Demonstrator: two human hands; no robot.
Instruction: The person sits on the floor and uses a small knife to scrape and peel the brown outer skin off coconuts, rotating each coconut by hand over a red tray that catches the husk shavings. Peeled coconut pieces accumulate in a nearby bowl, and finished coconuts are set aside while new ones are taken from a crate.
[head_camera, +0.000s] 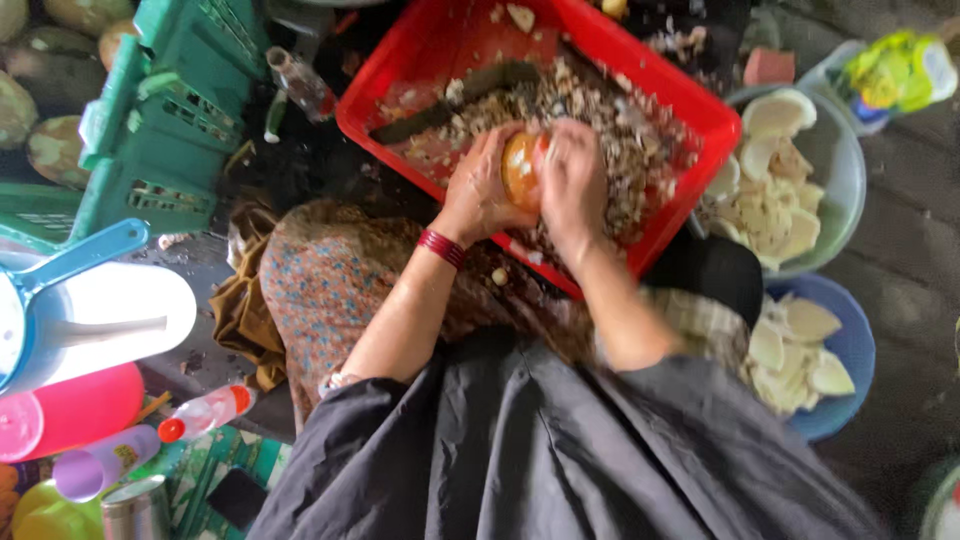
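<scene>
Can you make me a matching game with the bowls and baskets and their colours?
Things:
1. basket under the hands
2. crate lying on its side
3. bowl of white pieces at the right edge
4. wristband on the left hand

Colours:
A. green
B. blue
C. dark red
D. bright red

Pairs: 1-D, 2-A, 3-B, 4-C

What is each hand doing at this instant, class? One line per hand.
Left hand: closed around the round orange-brown fruit, over the red crate.
Right hand: closed on the same fruit from the other side.
</scene>
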